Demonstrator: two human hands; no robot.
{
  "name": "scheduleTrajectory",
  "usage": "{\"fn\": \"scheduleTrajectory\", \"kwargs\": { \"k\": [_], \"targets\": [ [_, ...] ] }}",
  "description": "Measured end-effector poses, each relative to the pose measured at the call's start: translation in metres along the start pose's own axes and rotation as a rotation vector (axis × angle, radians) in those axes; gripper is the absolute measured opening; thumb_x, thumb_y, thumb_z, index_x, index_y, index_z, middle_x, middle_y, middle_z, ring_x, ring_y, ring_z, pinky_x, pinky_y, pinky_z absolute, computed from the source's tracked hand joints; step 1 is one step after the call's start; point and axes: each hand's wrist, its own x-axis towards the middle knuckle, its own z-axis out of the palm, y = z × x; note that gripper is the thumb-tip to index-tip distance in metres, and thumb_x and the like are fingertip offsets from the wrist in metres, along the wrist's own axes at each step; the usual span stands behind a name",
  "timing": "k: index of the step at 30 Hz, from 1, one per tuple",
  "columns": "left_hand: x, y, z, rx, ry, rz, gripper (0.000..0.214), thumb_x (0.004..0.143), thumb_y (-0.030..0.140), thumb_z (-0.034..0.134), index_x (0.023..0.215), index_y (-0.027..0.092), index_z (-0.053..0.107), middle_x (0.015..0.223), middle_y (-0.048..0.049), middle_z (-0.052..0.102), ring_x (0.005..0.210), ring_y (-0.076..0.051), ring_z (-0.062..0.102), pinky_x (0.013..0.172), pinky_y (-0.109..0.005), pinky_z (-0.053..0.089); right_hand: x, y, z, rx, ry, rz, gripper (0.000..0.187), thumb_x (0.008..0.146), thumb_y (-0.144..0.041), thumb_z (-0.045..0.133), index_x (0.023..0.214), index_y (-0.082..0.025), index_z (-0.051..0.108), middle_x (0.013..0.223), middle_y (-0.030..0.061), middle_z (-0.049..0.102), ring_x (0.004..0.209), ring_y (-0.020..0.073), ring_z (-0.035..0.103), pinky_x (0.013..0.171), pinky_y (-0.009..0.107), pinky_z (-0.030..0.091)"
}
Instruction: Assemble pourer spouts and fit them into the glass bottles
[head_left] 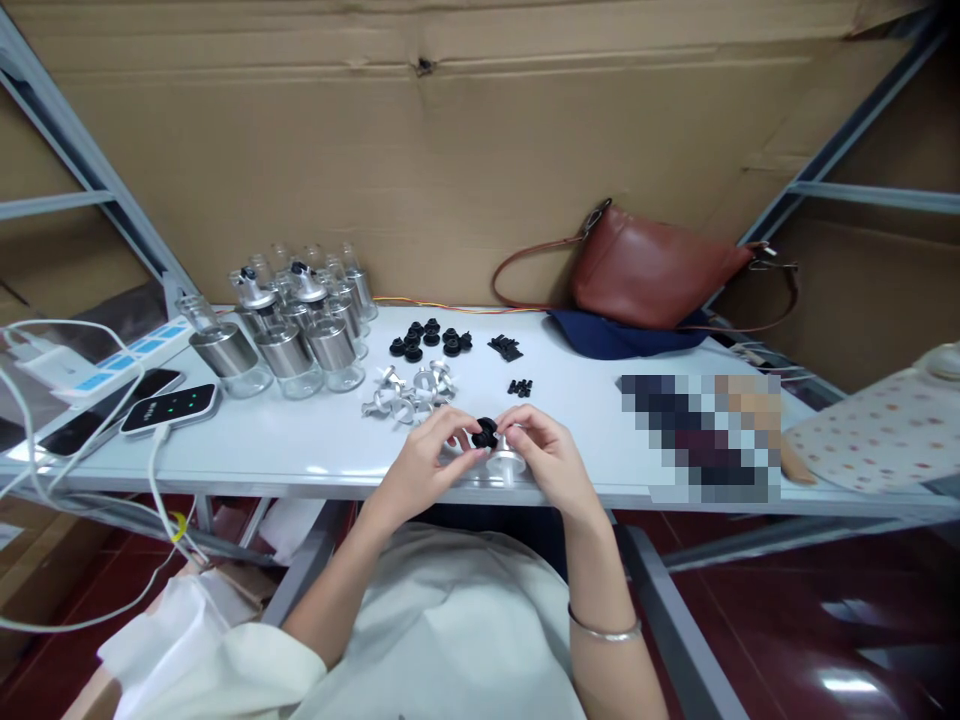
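Observation:
My left hand [426, 458] and my right hand [546, 458] meet at the front edge of the white table [300, 440]. Between their fingertips sits a small black round part [485, 433] on top of a silver metal fitting [505, 463]. The left fingers pinch the black part; the right fingers curl round the silver fitting. Just behind the hands lies a heap of silver fittings [409, 392]. Farther back are several black round parts [430, 339] and two small clusters of black pieces [512, 366].
Glass bottles with metal sleeves [296, 325] stand at the back left. A power strip [112, 362], two phones [171, 407] and white cables lie at the left. A brown leather bag [649, 268] on blue cloth sits back right, a patterned cloth [877, 430] at the right edge.

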Motion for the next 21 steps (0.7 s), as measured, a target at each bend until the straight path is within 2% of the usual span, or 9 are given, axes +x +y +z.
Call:
{"fn": "scheduleTrajectory", "kwargs": {
  "k": [3,9,12,14,17,19,21],
  "targets": [
    [0.0,0.001,-0.001,0.001,-0.029,-0.009,0.013,0.088,0.027,0.058,0.098,0.018,0.059,0.089,-0.0042,0.06,0.076,-0.014,0.057,0.07,-0.025,0.049,0.0,-0.001,0.0,-0.019,0.009,-0.013,0.041,0.073,-0.063,0.065,0.073,-0.022,0.061,0.061,-0.0008,0.055,0.054,0.0132,0.045,0.049,0.026,0.035],
    [0.001,0.0,-0.001,-0.013,-0.082,-0.024,0.02,0.09,0.025,0.054,0.108,0.02,0.063,0.098,-0.0065,0.063,0.083,-0.015,0.058,0.073,-0.025,0.048,-0.001,-0.003,0.002,-0.017,0.019,-0.032,0.037,0.075,-0.059,0.065,0.074,-0.022,0.061,0.063,-0.0008,0.056,0.055,0.0132,0.046,0.051,0.026,0.037],
    [0.001,0.0,-0.001,-0.027,-0.019,-0.051,0.017,0.088,0.025,0.058,0.102,0.019,0.066,0.092,-0.0049,0.065,0.08,-0.014,0.058,0.073,-0.024,0.047,0.0,-0.002,0.002,-0.02,0.037,-0.075,0.035,0.077,-0.056,0.064,0.075,-0.021,0.063,0.072,0.0009,0.06,0.058,0.0128,0.049,0.054,0.026,0.04],
    [0.001,-0.001,-0.002,-0.048,0.084,-0.119,0.015,0.085,0.025,0.061,0.097,0.019,0.067,0.089,-0.0038,0.066,0.077,-0.014,0.058,0.072,-0.024,0.046,0.001,0.0,0.001,-0.007,0.119,-0.107,0.033,0.078,-0.054,0.064,0.077,-0.021,0.062,0.075,0.0004,0.059,0.059,0.012,0.05,0.055,0.025,0.042],
    [0.001,-0.003,-0.002,-0.156,0.201,-0.257,0.015,0.083,0.027,0.062,0.094,0.018,0.066,0.08,-0.0022,0.066,0.072,-0.014,0.058,0.072,-0.025,0.045,0.005,0.005,0.0,0.068,0.33,-0.089,0.029,0.08,-0.051,0.064,0.08,-0.022,0.061,0.065,-0.0032,0.054,0.054,0.0104,0.048,0.052,0.023,0.041],
    [0.001,-0.005,-0.003,-0.247,0.209,-0.31,0.017,0.083,0.028,0.062,0.096,0.018,0.065,0.077,-0.0012,0.066,0.07,-0.014,0.06,0.073,-0.026,0.046,0.006,0.009,-0.001,0.143,0.422,-0.069,0.028,0.079,-0.049,0.064,0.082,-0.022,0.06,0.062,-0.0043,0.054,0.052,0.0099,0.049,0.051,0.023,0.042],
    [0.001,-0.005,-0.003,-0.308,0.188,-0.324,0.018,0.083,0.028,0.062,0.097,0.018,0.065,0.076,-0.0008,0.066,0.07,-0.013,0.061,0.074,-0.026,0.046,0.007,0.011,-0.001,0.2,0.441,-0.074,0.027,0.078,-0.047,0.067,0.081,-0.021,0.06,0.062,-0.0037,0.058,0.053,0.0102,0.053,0.054,0.024,0.045]
  ]
}}
